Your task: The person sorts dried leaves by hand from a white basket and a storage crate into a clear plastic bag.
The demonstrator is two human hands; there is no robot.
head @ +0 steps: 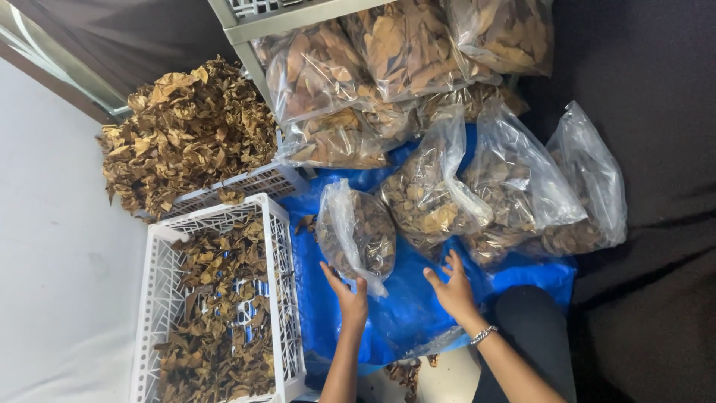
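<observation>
Here, from the head view, the left hand (349,297) pinches the small clear bag of dried leaves (359,233) just above it; the right hand (452,289) hovers open beside it. Likely the loose bag mouth spills leaves onto the blue tarp (403,306).
</observation>
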